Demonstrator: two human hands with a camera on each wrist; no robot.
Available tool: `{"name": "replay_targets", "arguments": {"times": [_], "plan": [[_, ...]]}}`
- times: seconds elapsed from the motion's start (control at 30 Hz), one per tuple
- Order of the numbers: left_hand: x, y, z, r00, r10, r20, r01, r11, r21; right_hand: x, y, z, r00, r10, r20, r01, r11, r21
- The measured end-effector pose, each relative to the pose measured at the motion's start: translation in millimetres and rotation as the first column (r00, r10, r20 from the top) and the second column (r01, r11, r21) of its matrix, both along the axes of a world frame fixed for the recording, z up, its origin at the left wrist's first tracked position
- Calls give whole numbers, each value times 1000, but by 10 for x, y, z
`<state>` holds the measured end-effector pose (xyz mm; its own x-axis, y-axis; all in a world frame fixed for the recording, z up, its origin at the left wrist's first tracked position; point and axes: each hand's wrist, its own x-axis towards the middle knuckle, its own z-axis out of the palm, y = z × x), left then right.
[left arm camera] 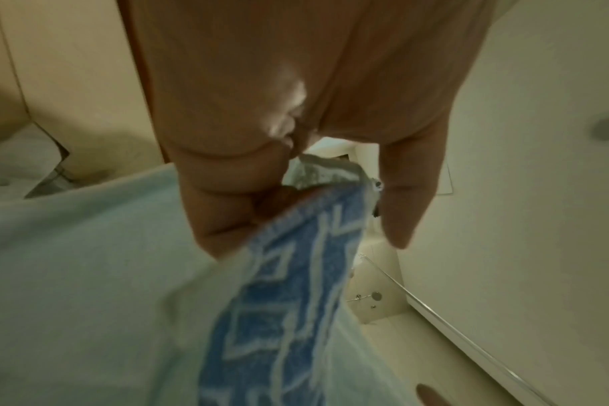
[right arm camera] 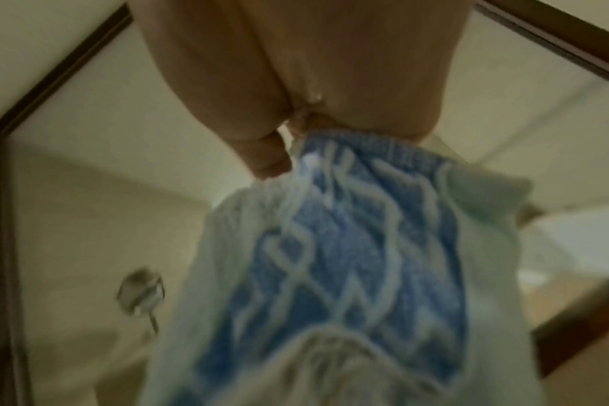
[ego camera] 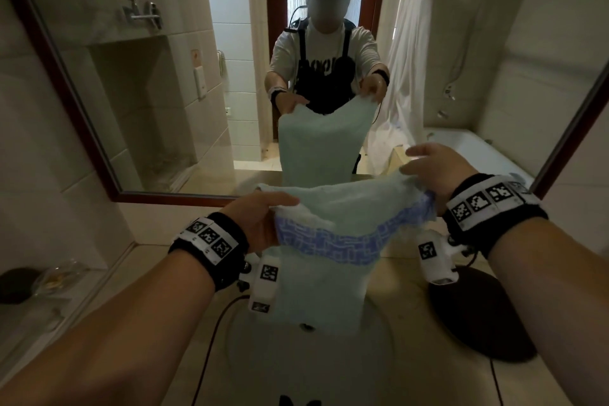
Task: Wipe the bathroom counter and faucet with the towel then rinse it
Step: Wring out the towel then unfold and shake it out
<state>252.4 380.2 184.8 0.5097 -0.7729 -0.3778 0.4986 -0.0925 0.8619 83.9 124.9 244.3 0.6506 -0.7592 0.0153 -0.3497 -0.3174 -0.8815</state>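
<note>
A pale green towel point(ego camera: 333, 217) with a blue patterned band hangs spread out in the air above the sink point(ego camera: 379, 359). My left hand point(ego camera: 263, 214) pinches its left top corner and my right hand point(ego camera: 428, 171) pinches its right top corner. The left wrist view shows my left hand point(left arm camera: 261, 192) gripping the towel point(left arm camera: 87, 274) at the blue band. In the right wrist view my right hand point(right arm camera: 296, 118) bunches the towel point(right arm camera: 348, 261) edge. The towel hides the faucet. The beige counter point(ego camera: 408, 254) lies below both hands.
A framed mirror point(ego camera: 158, 92) covers the wall ahead and reflects a person holding the towel. A dark round object point(ego camera: 478, 313) lies on the counter at the right. A clear bag point(ego camera: 59, 277) and a dark item point(ego camera: 13, 283) sit on the left shelf.
</note>
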Motion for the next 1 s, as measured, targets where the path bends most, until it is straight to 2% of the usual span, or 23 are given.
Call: {"name": "replay_targets", "arguments": {"times": [0.03,0.1,0.13,0.17,0.23,0.3,0.4,0.47,0.53,0.67,0.77,0.87,0.93,1.0], "plan": [[2,3,8,1000,-12,8,12,1000,8,-3,-15,-16,999,0,40,-6,990,142],[18,18,17,1000,-24,19,24,1000,11,-32,33,-31,973,-27,229,-75,902,425],[28,27,19,999,-27,17,27,1000,5,-57,68,-23,948,-54,315,-125,845,519],[52,42,17,1000,-17,9,18,1000,-3,-86,88,-15,929,-58,366,-166,818,551],[115,75,19,1000,25,-14,-26,1000,-13,-98,86,-29,926,-32,376,-170,854,492],[153,100,45,999,33,-18,-34,999,-18,-76,33,-48,954,-44,298,-64,938,341],[206,105,126,998,60,29,-61,998,24,-24,-25,-59,969,-56,240,30,994,108],[295,97,145,987,152,51,-155,986,63,-15,-34,-1,983,-59,173,74,994,-82],[385,87,131,974,210,80,-216,973,76,-6,-94,40,990,-65,123,89,976,-201],[417,35,79,966,145,212,-167,982,89,64,-175,45,997,-58,41,69,934,-352],[450,36,95,953,144,266,-179,978,111,68,-206,68,993,-120,17,116,906,-406],[483,10,151,952,177,249,-201,977,77,51,-225,66,981,-185,65,196,917,-348],[461,-42,228,974,161,159,-164,986,6,35,-229,69,971,-220,98,238,934,-266],[438,-53,310,995,71,64,-70,997,-29,-35,-250,123,956,-234,177,251,965,-81]]}}
